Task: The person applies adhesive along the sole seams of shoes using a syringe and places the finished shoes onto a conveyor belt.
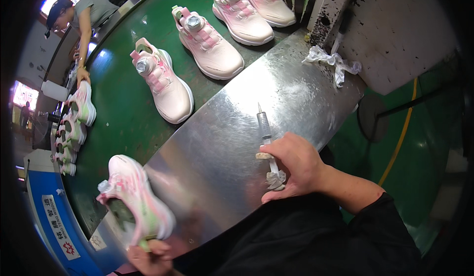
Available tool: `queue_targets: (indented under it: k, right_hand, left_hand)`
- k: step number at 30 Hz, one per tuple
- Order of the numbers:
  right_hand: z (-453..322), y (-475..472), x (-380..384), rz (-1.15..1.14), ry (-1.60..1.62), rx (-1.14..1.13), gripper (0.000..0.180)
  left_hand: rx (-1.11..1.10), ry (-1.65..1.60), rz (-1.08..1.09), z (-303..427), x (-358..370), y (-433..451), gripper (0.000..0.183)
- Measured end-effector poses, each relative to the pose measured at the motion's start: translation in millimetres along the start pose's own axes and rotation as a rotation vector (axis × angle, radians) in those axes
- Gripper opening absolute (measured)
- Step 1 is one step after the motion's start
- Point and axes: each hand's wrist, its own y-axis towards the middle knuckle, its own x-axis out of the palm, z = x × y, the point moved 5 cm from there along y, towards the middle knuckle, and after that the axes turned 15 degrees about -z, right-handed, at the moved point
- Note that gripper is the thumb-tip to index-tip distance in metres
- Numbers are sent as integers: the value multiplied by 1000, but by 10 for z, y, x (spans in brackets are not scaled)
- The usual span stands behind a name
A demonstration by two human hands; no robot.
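Note:
At the lower left, my left hand (151,258) grips a pink and pale green sneaker (142,198) by its heel tab. The shoe is tilted on its side, toe pointing away, with a dial on its upper; it looks slightly blurred. My right hand (300,167) holds a clear plastic syringe (264,126) with its narrow tip pointing away from me. Thumb and fingers span the flange and plunger, and a crumpled whitish wrap (276,179) covers the plunger's end. Below the syringe lies a scuffed metal ledge (218,142).
Several matching sneakers (211,46) stand on the green conveyor belt (114,102) beyond the ledge. Crumpled white tissue (335,62) lies by a stained metal panel (400,28) at right. Across the belt a person (92,11) touches one of several shoes (76,131) lined along the far edge.

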Motion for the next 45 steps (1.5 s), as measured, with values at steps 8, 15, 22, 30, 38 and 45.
queue_targets:
  k: [8, 15, 22, 30, 38, 45]
  right_hand:
    - [173, -254, -282, -77, 287, 266, 86]
    - [432, -583, -450, 144, 662, 462, 95]
    - [73, -490, -584, -60, 334, 308, 91]
    - [-257, -124, -453, -219, 989, 121, 100]
    - [-941, 606, -352, -184, 1327, -154, 87]
    - [-1281, 880, -286, -365, 1635, -218, 79]
  left_hand:
    - [35, -230, -106, -69, 54, 407, 29]
    - [-350, -4, -190, -675, -900, 1512, 39]
    - [-347, -110, -237, -311, -16, 1612, 44]
    - [85, -406, -314, 219, 912, 1288, 57]
    - [106, -600, -413, 41, 730, 1068, 76]
    - [383, -576, -721, 291, 916, 968, 66]
